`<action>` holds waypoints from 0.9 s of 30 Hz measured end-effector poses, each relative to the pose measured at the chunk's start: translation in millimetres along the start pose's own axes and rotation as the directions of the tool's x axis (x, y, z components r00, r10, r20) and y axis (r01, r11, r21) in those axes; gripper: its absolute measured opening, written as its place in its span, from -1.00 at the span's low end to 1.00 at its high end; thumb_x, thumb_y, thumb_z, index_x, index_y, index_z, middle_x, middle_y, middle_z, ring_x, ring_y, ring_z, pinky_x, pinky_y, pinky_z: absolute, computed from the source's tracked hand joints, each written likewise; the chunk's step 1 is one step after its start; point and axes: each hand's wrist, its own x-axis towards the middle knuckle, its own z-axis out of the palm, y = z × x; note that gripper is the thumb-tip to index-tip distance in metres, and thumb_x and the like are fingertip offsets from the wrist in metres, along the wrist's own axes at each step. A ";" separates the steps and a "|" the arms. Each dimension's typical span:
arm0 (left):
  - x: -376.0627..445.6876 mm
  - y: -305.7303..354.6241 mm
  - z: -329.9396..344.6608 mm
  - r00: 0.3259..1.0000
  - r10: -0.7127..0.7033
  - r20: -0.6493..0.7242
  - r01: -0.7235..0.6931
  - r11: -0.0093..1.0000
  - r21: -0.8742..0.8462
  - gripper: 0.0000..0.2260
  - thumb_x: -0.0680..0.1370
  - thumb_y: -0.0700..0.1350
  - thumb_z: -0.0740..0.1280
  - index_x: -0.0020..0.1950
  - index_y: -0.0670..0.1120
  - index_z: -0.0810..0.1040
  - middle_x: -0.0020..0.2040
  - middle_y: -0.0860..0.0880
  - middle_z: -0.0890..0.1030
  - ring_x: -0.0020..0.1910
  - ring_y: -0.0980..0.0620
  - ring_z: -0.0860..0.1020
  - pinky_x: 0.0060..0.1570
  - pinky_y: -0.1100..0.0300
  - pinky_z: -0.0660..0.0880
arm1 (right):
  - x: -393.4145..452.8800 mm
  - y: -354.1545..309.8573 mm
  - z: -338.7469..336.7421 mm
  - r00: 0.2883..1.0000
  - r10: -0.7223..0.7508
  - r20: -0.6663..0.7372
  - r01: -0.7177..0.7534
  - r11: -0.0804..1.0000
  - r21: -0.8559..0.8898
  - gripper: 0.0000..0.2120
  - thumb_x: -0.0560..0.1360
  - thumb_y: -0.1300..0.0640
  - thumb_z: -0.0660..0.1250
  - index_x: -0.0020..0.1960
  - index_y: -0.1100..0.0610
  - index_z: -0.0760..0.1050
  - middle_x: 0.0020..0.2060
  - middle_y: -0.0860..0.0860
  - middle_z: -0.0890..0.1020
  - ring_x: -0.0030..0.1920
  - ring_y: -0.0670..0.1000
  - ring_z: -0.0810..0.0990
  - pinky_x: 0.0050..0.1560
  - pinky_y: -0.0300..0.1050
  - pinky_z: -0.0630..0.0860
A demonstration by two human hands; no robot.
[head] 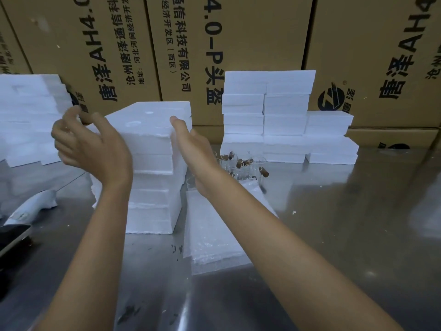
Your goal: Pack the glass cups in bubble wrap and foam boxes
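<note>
Shiny steel table [346, 235], scuffed and reflective, with white crumbs scattered on it. Behind it, a wall of brown cartons [250, 44] printed with black lettering.

Centre: a tall stack of foam boxes [152, 177], its top piece tilted. Left hand [90, 144] raised at the stack's left side, fingers spread and loosely bent, holding nothing — blurred, so contact with the foam is unclear. Right hand [191, 144] flat against the stack's right upper edge, fingers straight, not gripping.

Sheet of bubble wrap [214, 235] lies flat on the table just right of the stack, partly under the right forearm. Glass cups [241, 163] with brown handles cluster behind the right wrist, between the centre stack and a second foam stack [284, 115] standing against the cartons. A third foam pile [26, 120] sits at far left, cut off by the frame.

Near left: a pale tape dispenser-like object [33, 209], hard to identify, and a dark flat device [12, 237] at the edge, only partly visible. Cup count uncertain — the wrist hides some.
</note>
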 end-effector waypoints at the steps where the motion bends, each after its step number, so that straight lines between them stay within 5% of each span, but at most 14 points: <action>1: -8.3 3.2 -1.1 0.998 0.068 0.012 -0.068 0.998 0.016 -0.59 0.55 0.00 0.10 0.36 -0.04 0.47 0.38 -0.06 0.41 0.42 -0.02 0.33 0.48 0.03 0.04 | -1.0 0.0 -2.4 1.000 -0.007 0.001 0.007 1.000 0.004 -0.20 0.47 -0.40 0.17 0.59 -0.05 0.11 0.55 -0.08 0.20 0.51 0.09 0.22 0.24 0.09 0.29; 6: -53.3 26.7 1.9 0.927 0.353 0.125 -0.360 0.932 0.039 -0.62 0.57 -0.08 0.14 0.34 -0.11 0.50 0.43 -0.16 0.37 0.50 -0.12 0.26 0.54 -0.08 -0.14 | -6.5 2.9 -17.6 1.000 -0.025 -0.002 0.025 1.000 0.003 -0.28 0.49 -0.35 0.17 0.57 -0.08 0.18 0.54 -0.10 0.23 0.49 0.05 0.27 0.38 0.11 0.31; 9: -85.8 48.0 6.8 0.865 0.466 0.186 -0.471 0.882 -0.019 -0.65 0.59 -0.11 0.16 0.34 -0.14 0.50 0.43 -0.19 0.37 0.52 -0.16 0.24 0.55 -0.11 -0.12 | -12.6 1.6 -34.8 0.998 -0.053 -0.025 0.054 0.998 0.030 -0.35 0.50 -0.31 0.18 0.49 -0.02 0.32 0.44 -0.01 0.43 0.30 0.00 0.47 0.19 -0.03 0.41; 13: -138.7 78.0 16.0 0.774 0.563 0.290 -0.538 0.826 -0.168 -0.65 0.58 -0.24 0.15 0.35 -0.19 0.50 0.44 -0.26 0.36 0.50 -0.25 0.25 0.54 -0.15 0.03 | -24.0 5.1 -81.9 0.990 -0.115 -0.081 0.118 0.992 0.038 -0.69 0.57 -0.15 0.14 0.00 -0.03 0.59 -0.05 -0.05 0.70 -0.04 -0.08 0.66 -0.25 -0.18 0.50; 16: -182.5 92.7 29.1 0.711 0.550 0.438 -0.457 0.835 -0.307 -0.63 0.60 -0.19 0.10 0.39 -0.17 0.45 0.44 -0.21 0.36 0.47 -0.20 0.28 0.46 0.00 0.18 | -28.9 18.5 -131.8 0.972 -0.144 -0.183 0.149 0.989 0.015 -0.71 0.58 -0.04 0.13 -0.24 0.00 0.50 -0.31 -0.07 0.64 -0.27 -0.07 0.61 -0.37 -0.27 0.44; 19: -234.7 98.2 54.0 0.582 0.452 0.676 -0.252 0.891 -0.378 -0.64 0.65 -0.13 0.13 0.46 -0.09 0.36 0.45 -0.11 0.32 0.45 -0.06 0.25 0.37 0.11 0.26 | -24.7 43.3 -186.1 0.943 -0.085 -0.321 0.094 0.996 0.011 -0.76 0.58 0.07 0.07 -0.15 0.09 0.46 -0.19 0.09 0.60 -0.21 0.04 0.57 -0.17 -0.05 0.46; 23: -311.3 101.4 101.0 0.298 0.158 0.941 0.134 0.969 -0.206 -0.60 0.66 -0.09 0.13 0.52 -0.04 0.25 0.50 -0.10 0.23 0.40 -0.04 0.33 0.27 0.17 0.27 | -4.5 93.4 -266.2 0.840 0.030 -0.543 -0.022 1.000 0.021 -0.72 0.60 0.10 0.07 0.18 0.13 0.48 0.07 0.09 0.58 -0.01 0.06 0.52 -0.07 -0.07 0.43; 25: -347.1 98.8 122.1 0.209 0.049 0.977 0.265 0.959 -0.105 -0.58 0.66 -0.11 0.12 0.53 -0.05 0.22 0.51 -0.10 0.22 0.24 0.02 0.38 0.17 0.20 0.28 | 2.8 121.6 -305.8 0.771 0.026 -0.636 -0.044 0.999 -0.012 -0.82 0.60 0.11 0.10 0.16 0.08 0.38 0.00 0.07 0.51 0.02 0.05 0.46 -0.17 -0.10 0.39; 27: -378.0 92.7 141.5 0.154 -0.040 0.987 0.357 0.934 -0.017 -0.56 0.64 -0.13 0.13 0.54 -0.06 0.21 0.51 -0.09 0.23 0.23 0.01 0.38 0.17 0.20 0.28 | 7.1 148.2 -343.6 0.695 -0.009 -0.719 -0.098 0.989 -0.107 -0.73 0.61 0.10 0.15 0.27 0.16 0.40 0.14 0.11 0.55 0.17 0.11 0.49 0.09 -0.01 0.46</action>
